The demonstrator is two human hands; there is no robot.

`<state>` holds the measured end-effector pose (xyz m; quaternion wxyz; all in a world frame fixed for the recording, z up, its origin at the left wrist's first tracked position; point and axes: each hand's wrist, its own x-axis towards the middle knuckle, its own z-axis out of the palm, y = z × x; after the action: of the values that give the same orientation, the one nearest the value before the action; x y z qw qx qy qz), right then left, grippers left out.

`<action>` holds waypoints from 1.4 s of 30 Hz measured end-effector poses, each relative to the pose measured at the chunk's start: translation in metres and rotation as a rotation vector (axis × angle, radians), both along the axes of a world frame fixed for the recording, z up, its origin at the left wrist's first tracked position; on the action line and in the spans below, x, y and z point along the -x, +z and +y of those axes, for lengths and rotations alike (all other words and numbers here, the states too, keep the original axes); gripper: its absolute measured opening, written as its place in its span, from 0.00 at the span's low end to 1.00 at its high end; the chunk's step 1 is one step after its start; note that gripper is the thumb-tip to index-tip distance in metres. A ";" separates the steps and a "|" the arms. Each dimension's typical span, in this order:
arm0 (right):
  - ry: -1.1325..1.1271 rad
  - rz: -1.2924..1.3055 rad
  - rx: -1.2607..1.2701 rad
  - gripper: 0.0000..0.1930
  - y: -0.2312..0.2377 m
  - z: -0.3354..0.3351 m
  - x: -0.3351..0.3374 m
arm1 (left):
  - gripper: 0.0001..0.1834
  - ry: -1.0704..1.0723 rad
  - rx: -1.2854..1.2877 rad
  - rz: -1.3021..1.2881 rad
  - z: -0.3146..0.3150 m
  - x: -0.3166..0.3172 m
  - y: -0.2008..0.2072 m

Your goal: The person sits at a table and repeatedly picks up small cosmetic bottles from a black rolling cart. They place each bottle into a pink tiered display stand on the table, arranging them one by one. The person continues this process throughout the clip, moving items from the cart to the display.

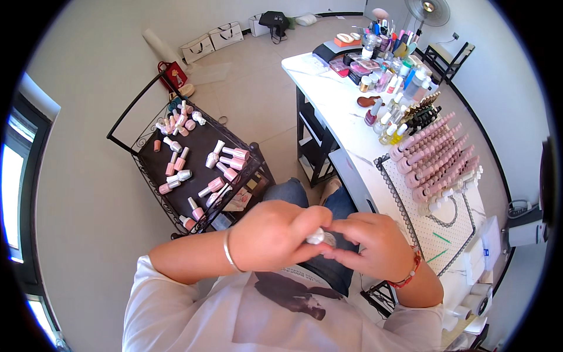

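Note:
Both hands meet in front of my body around a small nail polish bottle (329,239) with a whitish cap (315,236). My left hand (272,234) is closed, its thumb and fingers around the cap end. From the other side, my right hand (372,243) pinches the bottle between thumb and fingers. Much of the bottle is hidden by the fingers, so I cannot tell whether the cap is loose. To the left, pink and white nail polish bottles (227,172) lie scattered on a dark metal trolley (196,144).
Right of me stands a white table (343,108) with rows of pink nail polish bottles (431,155) on a dotted mat (454,234). Two green sticks (437,256) lie on it. Farther back are jars, brushes and a fan (428,8). White boxes (226,35) line the wall.

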<state>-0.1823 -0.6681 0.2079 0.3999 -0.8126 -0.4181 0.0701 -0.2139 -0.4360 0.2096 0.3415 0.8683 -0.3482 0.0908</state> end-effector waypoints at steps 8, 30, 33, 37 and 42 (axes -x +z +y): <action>-0.022 0.054 0.000 0.09 0.003 -0.013 -0.007 | 0.32 0.012 0.023 0.115 -0.003 -0.001 -0.007; -1.290 -0.238 0.543 0.14 -0.014 -0.269 -0.089 | 0.07 1.021 -0.146 0.222 0.228 -0.017 -0.117; -1.287 -0.190 0.552 0.14 -0.031 -0.277 -0.095 | 0.07 1.006 -0.143 0.212 0.233 -0.017 -0.125; -1.303 -0.095 0.586 0.14 -0.038 -0.277 -0.104 | 0.08 1.027 -0.025 0.333 0.247 -0.019 -0.139; -1.354 0.150 0.549 0.15 -0.028 -0.258 -0.106 | 0.08 1.029 0.039 0.368 0.250 -0.019 -0.141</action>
<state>-0.0759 -0.9264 0.1794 0.1653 -0.9568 0.2366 -0.0347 -0.1953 -0.1859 0.0685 0.3241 0.9217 0.1888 0.0990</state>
